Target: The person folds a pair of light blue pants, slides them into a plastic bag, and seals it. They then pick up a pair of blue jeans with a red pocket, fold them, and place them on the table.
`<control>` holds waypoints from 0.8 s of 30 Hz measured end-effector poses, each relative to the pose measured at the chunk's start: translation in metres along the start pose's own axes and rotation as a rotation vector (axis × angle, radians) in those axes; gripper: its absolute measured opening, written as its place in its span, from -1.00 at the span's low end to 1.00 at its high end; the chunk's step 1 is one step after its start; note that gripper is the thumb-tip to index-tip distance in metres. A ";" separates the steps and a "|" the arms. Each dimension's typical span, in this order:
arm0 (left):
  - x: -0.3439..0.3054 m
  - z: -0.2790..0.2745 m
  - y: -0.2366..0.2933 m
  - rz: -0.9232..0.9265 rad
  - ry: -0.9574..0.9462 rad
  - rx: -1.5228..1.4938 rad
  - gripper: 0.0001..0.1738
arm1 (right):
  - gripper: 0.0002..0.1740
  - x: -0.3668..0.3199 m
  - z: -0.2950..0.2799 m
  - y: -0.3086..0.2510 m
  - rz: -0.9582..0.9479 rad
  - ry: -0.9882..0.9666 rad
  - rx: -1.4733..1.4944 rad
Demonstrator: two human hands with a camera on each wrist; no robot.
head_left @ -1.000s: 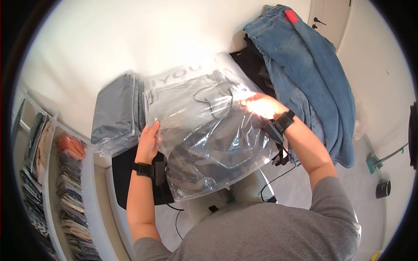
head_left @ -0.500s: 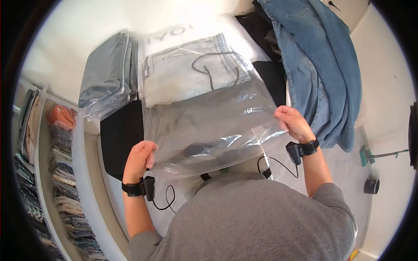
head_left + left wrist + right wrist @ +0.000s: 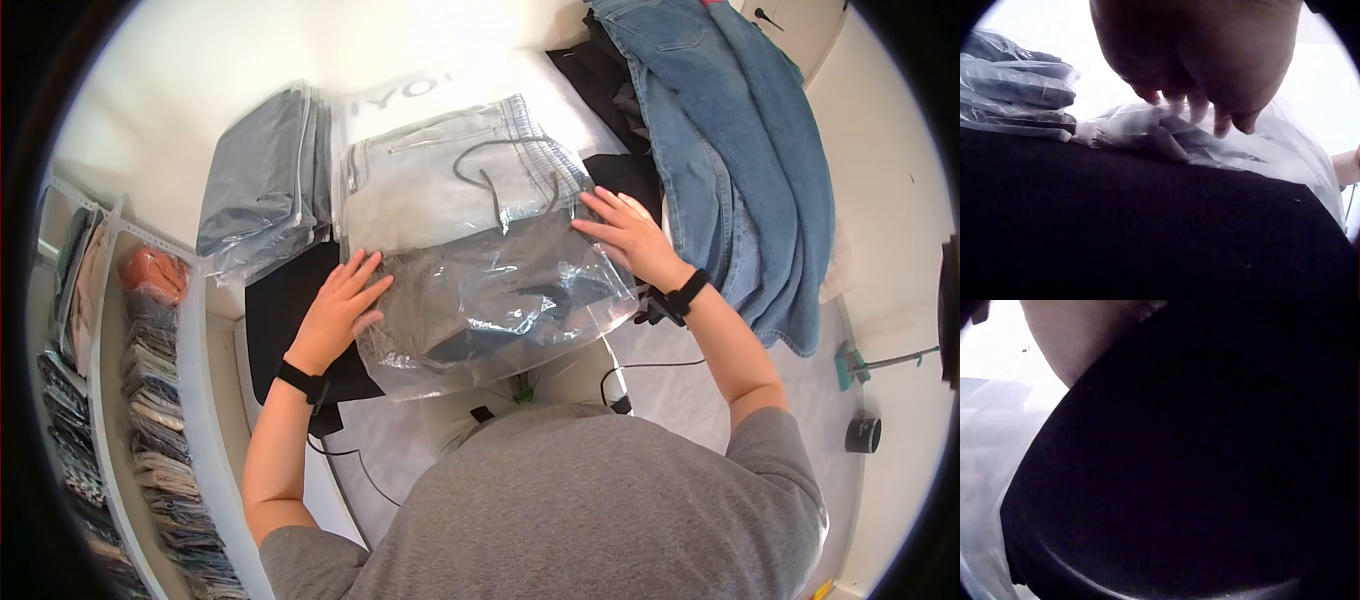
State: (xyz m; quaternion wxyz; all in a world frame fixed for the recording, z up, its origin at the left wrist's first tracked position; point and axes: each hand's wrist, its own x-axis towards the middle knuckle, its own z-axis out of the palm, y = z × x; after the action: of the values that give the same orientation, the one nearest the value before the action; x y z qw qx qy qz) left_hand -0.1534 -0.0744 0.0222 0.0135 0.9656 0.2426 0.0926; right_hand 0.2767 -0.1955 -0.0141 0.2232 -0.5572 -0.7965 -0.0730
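Observation:
A clear plastic bag lies in front of the person, with folded light-blue jeans with a dark drawstring in its far part. My left hand rests on the bag's left edge with fingers spread. On the bag's right edge lies my right hand, its fingers extended. In the left wrist view the left hand has its fingertips down on the plastic. The right wrist view shows only part of the right hand, beside a large dark surface that hides its fingers.
Bagged dark garments are stacked at the left on a black surface. Blue jeans drape at the right over black clothing. Shelves of folded clothes stand at far left. A cable hangs near the right wrist.
Both hands gripped the bag's near corners half a second ago; they have moved up along its sides and their fingers have spread. The bag's near part has dropped and wrinkled.

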 end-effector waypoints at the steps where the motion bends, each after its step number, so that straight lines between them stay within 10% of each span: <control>1: 0.001 0.001 0.000 0.024 -0.025 -0.021 -0.38 | -0.47 0.002 0.005 0.004 -0.043 -0.036 0.014; 9: -0.023 -0.005 0.006 -0.347 -0.099 -0.922 -0.61 | -0.72 -0.003 -0.021 0.018 0.115 -0.248 0.404; 15: -0.036 -0.017 0.034 -0.391 -0.007 -0.955 -0.54 | -0.58 -0.015 -0.045 -0.006 0.375 -0.157 0.751; 22: -0.043 -0.024 0.021 -0.201 -0.009 -1.116 -0.76 | -0.73 -0.014 -0.046 0.017 0.109 -0.210 1.122; 24: -0.039 -0.017 0.010 -0.497 0.110 -1.107 -0.69 | -0.73 -0.003 -0.040 0.020 0.326 -0.109 1.284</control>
State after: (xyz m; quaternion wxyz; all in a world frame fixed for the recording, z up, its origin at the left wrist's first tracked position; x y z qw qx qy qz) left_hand -0.1853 -0.1020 0.0328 0.5222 0.7235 0.3768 0.2486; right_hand 0.3068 -0.2052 0.0177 0.4783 -0.4299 -0.5974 0.4792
